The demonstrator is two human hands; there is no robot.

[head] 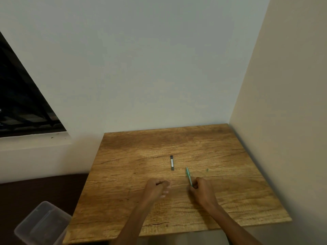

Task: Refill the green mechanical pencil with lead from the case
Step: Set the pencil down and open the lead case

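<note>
Against two pale walls (159, 68), wood-grain tabletop (141, 147).

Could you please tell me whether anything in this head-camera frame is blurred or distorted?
In the head view, the left hand is motion-blurred at its fingers; the right hand and green pencil are sharper; wide-angle distortion slants the window.

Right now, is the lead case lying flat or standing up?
Lying flat: the lead case rests lengthwise on the table, untouched by either hand.

The left hand (158, 187) is blurred, and the plastic container (41, 225) is cut off.
</note>
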